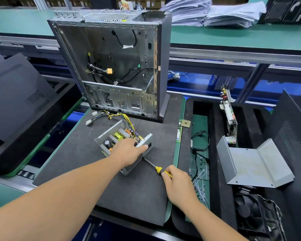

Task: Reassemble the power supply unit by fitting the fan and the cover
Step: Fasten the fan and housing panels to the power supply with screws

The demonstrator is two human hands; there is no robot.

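The open power supply unit (111, 138) lies on the dark mat (132, 193), its circuit board and yellow wires exposed. My left hand (129, 152) grips its right side, the thumb over the edge of the fan (149, 142) set in the end wall. My right hand (178, 185) holds a yellow-handled screwdriver (157, 169), its shaft pointing at the unit's lower right side. The bent grey metal cover (254, 164) lies apart on the black tray to the right.
An empty computer case (111, 63) stands upright behind the unit. A black cable (200, 141) and loose cable ties (199, 185) lie on the green strip. A black cooler fan (255, 213) sits bottom right, a circuit board (228, 117) stands upright, and black panels lean left and right.
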